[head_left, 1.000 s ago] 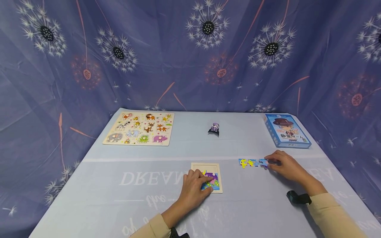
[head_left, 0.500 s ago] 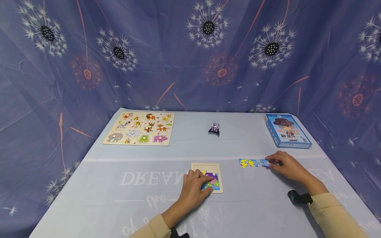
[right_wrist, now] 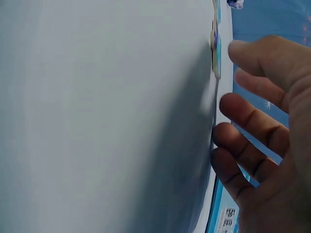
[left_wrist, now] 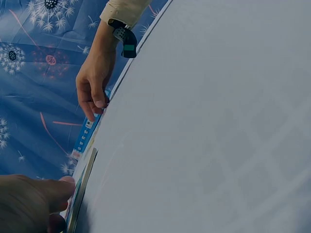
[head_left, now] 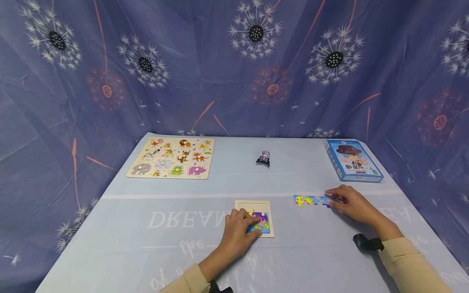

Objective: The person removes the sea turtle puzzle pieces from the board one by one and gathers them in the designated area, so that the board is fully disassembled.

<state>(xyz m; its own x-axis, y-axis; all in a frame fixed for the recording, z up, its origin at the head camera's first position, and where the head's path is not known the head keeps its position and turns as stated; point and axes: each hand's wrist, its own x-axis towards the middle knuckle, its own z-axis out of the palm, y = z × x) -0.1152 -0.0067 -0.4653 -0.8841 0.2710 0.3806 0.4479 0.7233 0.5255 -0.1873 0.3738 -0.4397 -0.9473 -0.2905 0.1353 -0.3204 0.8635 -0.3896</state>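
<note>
A person's left hand (head_left: 239, 232) presses flat on the half-filled tray (head_left: 255, 217) at mid-table, while the right hand (head_left: 349, 203), fingers relaxed, touches the loose pieces (head_left: 311, 200); picking one up and carrying it to the tray likely comes next.

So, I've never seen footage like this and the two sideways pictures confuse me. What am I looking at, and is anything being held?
No machine here: a person works with bare hands. The wide picture comes from a camera on their head; the two tilted ones come from cameras strapped to each wrist, so the table looks like a wall. The left hand rests on a small puzzle tray, fingers on its coloured pieces. The right hand touches the end of a row of loose puzzle pieces; whether it pinches one is unclear. Farther back lie an animal puzzle board, a small figure and a blue box.
</note>
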